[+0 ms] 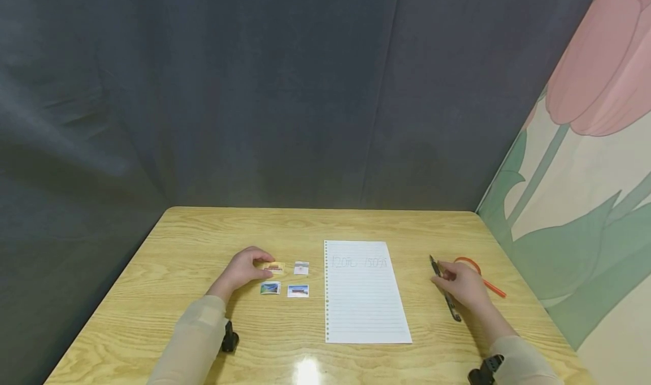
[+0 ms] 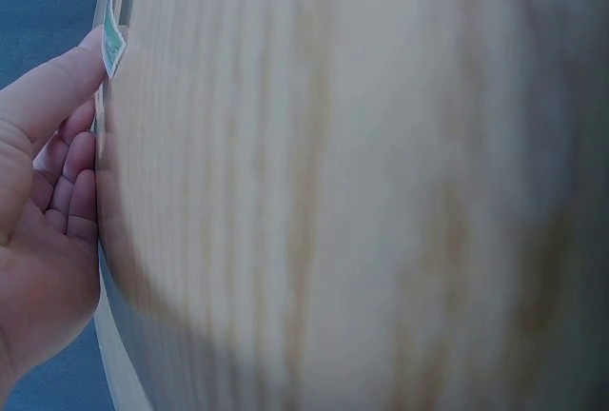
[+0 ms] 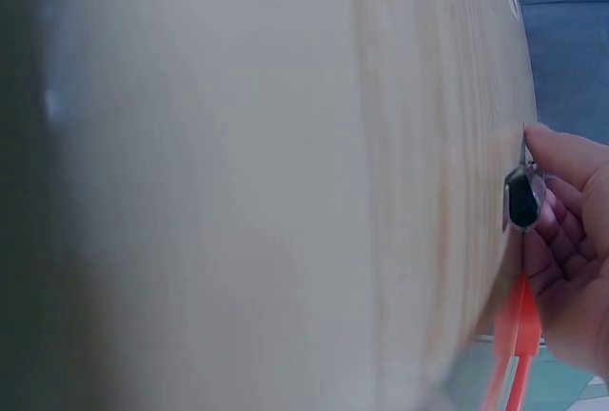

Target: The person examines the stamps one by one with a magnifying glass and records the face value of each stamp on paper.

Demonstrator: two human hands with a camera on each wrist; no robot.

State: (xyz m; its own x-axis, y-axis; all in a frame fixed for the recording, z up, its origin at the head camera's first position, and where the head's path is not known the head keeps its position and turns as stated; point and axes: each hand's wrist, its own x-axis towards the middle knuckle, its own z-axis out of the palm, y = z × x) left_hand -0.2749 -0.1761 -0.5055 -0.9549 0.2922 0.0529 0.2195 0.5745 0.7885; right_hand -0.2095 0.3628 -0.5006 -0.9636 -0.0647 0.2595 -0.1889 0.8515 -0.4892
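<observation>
On the pale yellow wood-grain table [image 1: 269, 340], the left hand [image 1: 247, 268] comes in from eight o'clock to a small yellow paper stamp with an orange-red print [image 1: 276, 268]. Its thumb and index finger stand apart at the stamp's left end, touching it; whether they pinch, I cannot tell. A small grey-and-white stamp [image 1: 301, 268] lies at the yellow one's three o'clock, a blue-green landscape stamp [image 1: 270, 288] at six, a stamp picturing a red building [image 1: 298, 291] between four and five. At three o'clock from these lies a white lined sheet with punched holes [image 1: 366, 306] (faint writing near its twelve o'clock edge). Beyond it, the right hand [image 1: 461, 283] pinches a slim black pen [image 1: 451, 304]; an orange-red looped object [image 1: 495, 289] lies at that hand's three o'clock.
</observation>
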